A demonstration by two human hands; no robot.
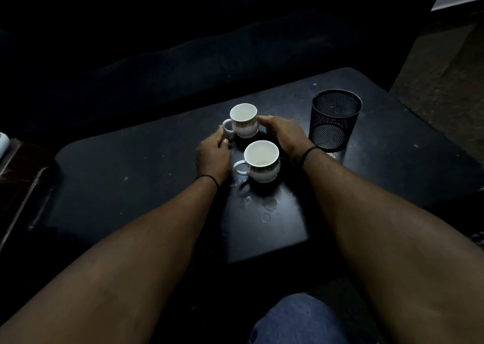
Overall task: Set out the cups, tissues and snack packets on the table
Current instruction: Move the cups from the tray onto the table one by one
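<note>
Two white cups with a patterned band stand on a dark table (131, 176). The far cup (244, 120) has its handle to the left. My left hand (212, 155) pinches that handle, and my right hand (284, 134) touches the cup's right side with its fingertips. The near cup (260, 160) stands untouched between my wrists, its handle also to the left. Both cups look empty. No tissues or snack packets are in view.
A black mesh holder (334, 120) stands upright just right of my right hand. Wet ring marks (269, 205) lie on the table in front of the near cup. A dark sofa runs behind the table. A brown surface (18, 176) sits at the left.
</note>
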